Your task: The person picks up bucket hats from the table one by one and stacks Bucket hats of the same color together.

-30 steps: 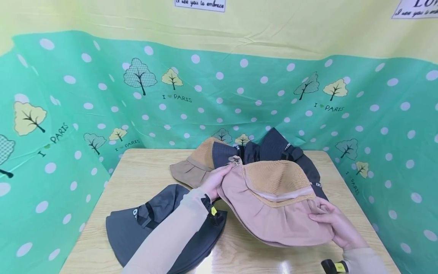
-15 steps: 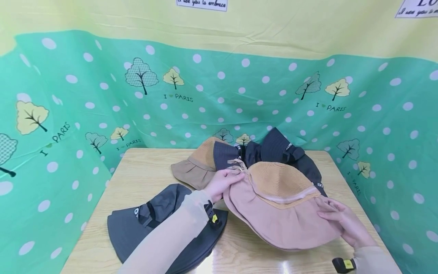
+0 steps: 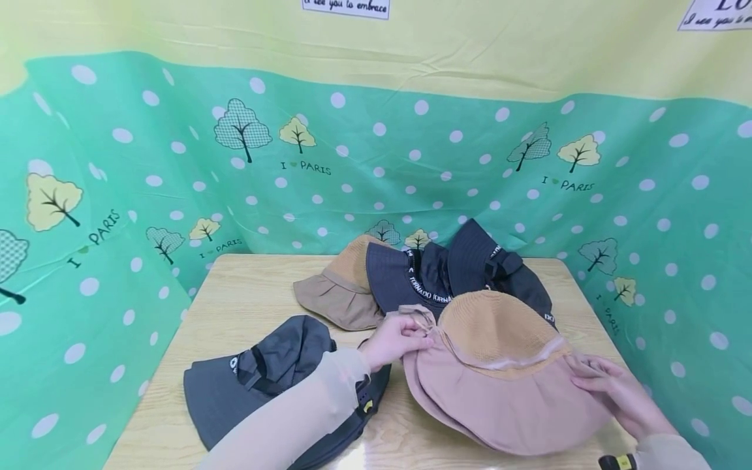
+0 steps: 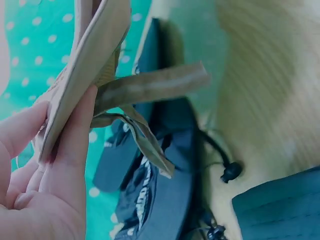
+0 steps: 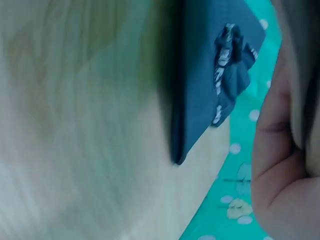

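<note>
Both hands hold a pinkish-beige sun hat [image 3: 517, 405] with a tan knitted crown, tilted above the table's right front. My left hand [image 3: 396, 339] pinches the brim's left side beside a fabric bow; in the left wrist view the thumb and fingers of that hand [image 4: 55, 175] grip the brim edge, and loose fabric ties [image 4: 150, 85] hang beyond it. On the opposite side, my right hand [image 3: 617, 391] pinches the brim between thumb and fingers. In the right wrist view this hand [image 5: 280, 165] curls around the brim edge, its fingertips partly hidden.
A dark grey bucket hat [image 3: 223, 398] lies at the table's left front, partly under the left forearm. Behind the held hat are a brown-and-tan hat [image 3: 335, 294], a navy hat with white lettering [image 3: 388, 277] and another navy hat [image 3: 470, 251]. A patterned green curtain [image 3: 352, 189] encloses the wooden table [image 3: 247, 287].
Both hands have moved the beige hat right and down, towards the table's front. More of the navy hat's white lettering shows behind it. The other hats stay in place.
</note>
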`<state>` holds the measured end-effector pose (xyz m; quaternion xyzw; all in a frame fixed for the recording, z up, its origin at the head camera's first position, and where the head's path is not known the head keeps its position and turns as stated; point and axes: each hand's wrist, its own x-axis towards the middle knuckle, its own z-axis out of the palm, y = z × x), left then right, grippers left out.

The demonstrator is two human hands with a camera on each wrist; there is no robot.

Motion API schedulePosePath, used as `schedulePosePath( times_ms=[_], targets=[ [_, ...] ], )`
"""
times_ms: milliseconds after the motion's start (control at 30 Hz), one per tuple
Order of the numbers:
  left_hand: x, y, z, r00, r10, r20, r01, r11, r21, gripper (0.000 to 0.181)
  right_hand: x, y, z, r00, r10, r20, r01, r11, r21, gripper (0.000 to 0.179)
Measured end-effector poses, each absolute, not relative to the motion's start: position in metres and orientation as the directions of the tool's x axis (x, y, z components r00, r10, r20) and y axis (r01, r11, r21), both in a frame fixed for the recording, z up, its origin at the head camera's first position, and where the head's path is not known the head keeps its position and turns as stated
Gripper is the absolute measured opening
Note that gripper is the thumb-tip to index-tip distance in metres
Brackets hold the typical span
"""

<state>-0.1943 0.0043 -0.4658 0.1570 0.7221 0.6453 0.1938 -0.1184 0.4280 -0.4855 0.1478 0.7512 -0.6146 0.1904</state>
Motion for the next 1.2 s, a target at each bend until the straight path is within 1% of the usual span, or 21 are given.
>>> schedulePosePath(
  times_ms=[133, 233, 367, 467, 533, 600, 667, 767, 867, 967, 1067, 1200],
  targets=[
    [-0.185, 0.008, -0.472, -0.871, 0.490, -0.046, 0.070, 0.216, 0.974, 0.015, -0.115, 0.440, -0.493, -0.860, -0.003, -0.510, 0.490, 0.275, -0.827, 0.031],
    [-0.179, 0.011, -0.476, -0.868, 0.497, -0.023, 0.145, 0.298, 0.943, 0.012, -0.112, 0.445, -0.502, -0.858, -0.005, -0.514, 0.494, 0.270, -0.827, 0.032],
    [-0.172, 0.014, -0.484, -0.860, 0.510, -0.009, 0.205, 0.361, 0.910, 0.012, -0.109, 0.448, -0.516, -0.842, -0.004, -0.539, 0.518, 0.269, -0.812, 0.028],
    [-0.166, 0.014, -0.491, -0.859, 0.512, -0.012, 0.243, 0.427, 0.871, 0.020, -0.109, 0.447, -0.527, -0.821, -0.003, -0.571, 0.545, 0.296, -0.785, 0.022],
    [-0.162, 0.014, -0.496, -0.855, 0.518, -0.033, 0.259, 0.480, 0.838, 0.025, -0.107, 0.444, -0.534, -0.807, 0.006, -0.590, 0.563, 0.307, -0.767, 0.027],
    [-0.158, 0.013, -0.502, -0.847, 0.528, -0.063, 0.268, 0.527, 0.807, 0.027, -0.106, 0.441, -0.540, -0.802, 0.006, -0.598, 0.569, 0.313, -0.760, 0.038],
    [-0.155, 0.012, -0.508, -0.841, 0.531, -0.102, 0.259, 0.562, 0.786, 0.023, -0.105, 0.438, -0.545, -0.794, 0.026, -0.608, 0.580, 0.332, -0.744, 0.044],
    [-0.151, 0.010, -0.513, -0.837, 0.523, -0.160, 0.228, 0.600, 0.766, 0.018, -0.105, 0.433, -0.548, -0.801, 0.026, -0.599, 0.568, 0.352, -0.744, 0.050],
    [-0.149, 0.010, -0.515, -0.835, 0.516, -0.193, 0.219, 0.632, 0.743, 0.016, -0.105, 0.429, -0.549, -0.809, 0.031, -0.587, 0.554, 0.376, -0.743, 0.050],
    [-0.149, 0.011, -0.519, -0.830, 0.528, -0.181, 0.264, 0.656, 0.707, 0.019, -0.104, 0.426, -0.549, -0.813, 0.033, -0.581, 0.545, 0.396, -0.740, 0.047],
    [-0.148, 0.013, -0.523, -0.832, 0.533, -0.156, 0.318, 0.687, 0.654, 0.025, -0.102, 0.422, -0.547, -0.822, 0.063, -0.566, 0.531, 0.445, -0.722, 0.040],
    [-0.148, 0.014, -0.528, -0.841, 0.520, -0.147, 0.363, 0.745, 0.559, 0.031, -0.102, 0.416, -0.547, -0.844, 0.119, -0.523, 0.500, 0.526, -0.688, 0.022]
  ],
)
